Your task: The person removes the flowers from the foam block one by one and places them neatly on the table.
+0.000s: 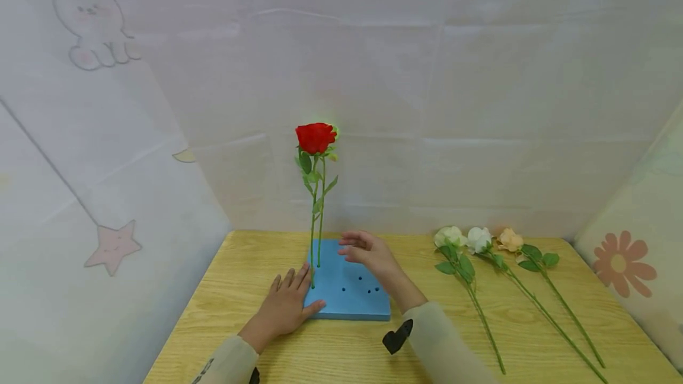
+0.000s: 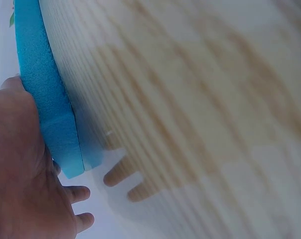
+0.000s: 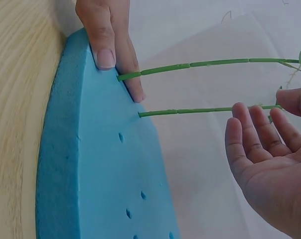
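Observation:
A blue foam board [image 1: 349,300] with small holes lies on the table. Two artificial flowers stand upright in its left side: a red rose [image 1: 316,138] in front and a light green flower [image 1: 336,130] mostly hidden behind it. My left hand [image 1: 285,307] rests on the board's left edge with fingers spread, the thumb over the front corner. Above the board's right half hovers my right hand [image 1: 373,256], its fingers loosely bent and nothing between them. In the right wrist view its fingertips overlap the farther green stem [image 3: 200,111].
To the right, on the wooden table [image 1: 213,295], lie a cream flower [image 1: 450,236], a white rose [image 1: 478,239] and a peach flower [image 1: 510,240], their stems pointing toward the front right. A pale curtain [image 1: 384,105] hangs behind the table.

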### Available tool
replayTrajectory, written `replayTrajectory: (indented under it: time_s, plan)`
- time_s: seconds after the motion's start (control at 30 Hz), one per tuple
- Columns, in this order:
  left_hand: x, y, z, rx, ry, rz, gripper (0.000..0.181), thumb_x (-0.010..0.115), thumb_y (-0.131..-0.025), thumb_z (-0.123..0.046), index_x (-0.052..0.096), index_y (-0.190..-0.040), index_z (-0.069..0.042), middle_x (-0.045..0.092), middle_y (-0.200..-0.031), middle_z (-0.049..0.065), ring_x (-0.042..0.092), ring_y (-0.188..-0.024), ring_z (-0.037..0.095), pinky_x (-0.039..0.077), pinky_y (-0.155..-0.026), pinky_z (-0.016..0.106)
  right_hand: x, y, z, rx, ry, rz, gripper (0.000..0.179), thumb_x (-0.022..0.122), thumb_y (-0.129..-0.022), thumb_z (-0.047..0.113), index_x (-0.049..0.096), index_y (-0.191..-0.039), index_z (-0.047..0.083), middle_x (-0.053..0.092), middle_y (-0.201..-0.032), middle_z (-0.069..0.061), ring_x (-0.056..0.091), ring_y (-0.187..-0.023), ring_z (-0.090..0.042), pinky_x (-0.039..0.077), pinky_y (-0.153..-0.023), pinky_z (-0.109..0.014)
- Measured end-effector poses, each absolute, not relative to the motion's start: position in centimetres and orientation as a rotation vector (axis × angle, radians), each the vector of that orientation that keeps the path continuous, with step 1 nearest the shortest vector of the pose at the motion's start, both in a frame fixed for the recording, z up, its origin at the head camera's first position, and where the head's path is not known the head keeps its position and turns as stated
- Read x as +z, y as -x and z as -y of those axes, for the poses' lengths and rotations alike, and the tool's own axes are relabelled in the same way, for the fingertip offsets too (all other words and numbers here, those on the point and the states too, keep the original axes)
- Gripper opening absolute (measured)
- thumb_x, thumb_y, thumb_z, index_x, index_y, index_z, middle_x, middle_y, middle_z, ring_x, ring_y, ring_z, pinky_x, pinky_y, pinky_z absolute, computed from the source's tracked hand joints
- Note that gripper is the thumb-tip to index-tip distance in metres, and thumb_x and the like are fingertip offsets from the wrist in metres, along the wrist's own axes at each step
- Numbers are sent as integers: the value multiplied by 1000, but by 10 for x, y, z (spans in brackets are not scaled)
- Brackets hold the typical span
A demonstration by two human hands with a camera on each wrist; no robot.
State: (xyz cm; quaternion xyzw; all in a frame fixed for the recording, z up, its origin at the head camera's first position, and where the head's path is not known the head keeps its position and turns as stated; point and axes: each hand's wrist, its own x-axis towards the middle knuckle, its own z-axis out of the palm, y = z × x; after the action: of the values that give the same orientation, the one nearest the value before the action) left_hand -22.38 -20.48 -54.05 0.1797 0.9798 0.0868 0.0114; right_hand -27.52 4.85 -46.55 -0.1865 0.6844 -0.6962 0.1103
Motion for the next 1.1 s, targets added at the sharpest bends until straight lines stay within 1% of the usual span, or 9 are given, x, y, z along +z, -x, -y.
replayTrajectory:
  time_s: [0.13, 0.33, 0.43, 0.53, 0.67, 0.77, 0.87, 1.0, 1.1]
  plan:
    - [-540, 224, 205, 275, -564, -3056, 91, 35, -99, -73, 27, -162, -9, 19, -169, 10, 26, -150, 45, 22, -117, 67, -465, 276, -42, -2054, 552, -2002, 40, 63, -102, 14, 56, -141, 7, 62, -135, -18, 66, -117, -31, 52, -101, -44]
    - [-540, 224, 206, 297, -584, -3059, 91, 37, -98, -73, 29, -161, -7, 21, -168, 12, 27, -149, 47, 22, -115, 68, -464, 278, -32, -2075, 599, -1969, 42, 62, -102, 13, 53, -142, 2, 61, -135, -21, 63, -120, -38, 52, -102, -46]
    - [-542, 224, 207, 291, -592, -3064, 92, 35, -98, -74, 29, -161, -7, 21, -168, 11, 28, -148, 47, 22, -115, 68, -467, 280, -27, -2079, 594, -1960, 41, 61, -102, 12, 54, -142, 2, 62, -134, -19, 63, -120, -36, 52, -101, -45]
    - [-542, 225, 207, 295, -598, -3064, 92, 34, -98, -74, 28, -161, -7, 21, -168, 12, 28, -148, 47, 22, -115, 69, -469, 282, -22, -2079, 576, -1955, 39, 61, -102, 11, 56, -141, 5, 63, -133, -17, 65, -119, -31, 52, -101, -44]
    - [-542, 225, 207, 325, -606, -3063, 92, 36, -99, -72, 29, -160, -5, 22, -168, 13, 28, -148, 48, 22, -115, 69, -470, 284, -16, -2098, 587, -1932, 40, 62, -102, 13, 57, -140, 5, 61, -135, -22, 66, -118, -30, 53, -101, -44]
    - [-543, 226, 206, 330, -603, -3062, 91, 37, -99, -72, 29, -160, -5, 22, -168, 12, 27, -148, 48, 22, -115, 69, -471, 285, -12, -2113, 607, -1907, 44, 62, -102, 14, 53, -143, 0, 58, -137, -25, 63, -122, -36, 53, -101, -44]
    - [-545, 226, 207, 313, -596, -3063, 90, 37, -99, -72, 28, -161, -6, 21, -168, 12, 27, -148, 48, 22, -115, 69, -473, 286, -8, -2120, 596, -1884, 47, 63, -102, 14, 51, -144, -1, 60, -137, -22, 60, -125, -39, 52, -101, -43]
    - [-548, 227, 207, 293, -593, -3073, 92, 34, -98, -74, 26, -162, -8, 20, -168, 10, 27, -149, 47, 22, -115, 68, -476, 288, -2, -2137, 574, -1866, 46, 63, -102, 13, 52, -144, 0, 62, -135, -17, 60, -126, -37, 52, -101, -42]
    - [-547, 226, 207, 314, -610, -3081, 93, 34, -98, -74, 28, -161, -7, 23, -168, 12, 29, -147, 48, 23, -114, 69, -478, 289, 3, -2143, 581, -1864, 44, 62, -102, 12, 52, -144, 0, 61, -136, -19, 60, -126, -37, 51, -103, -44]
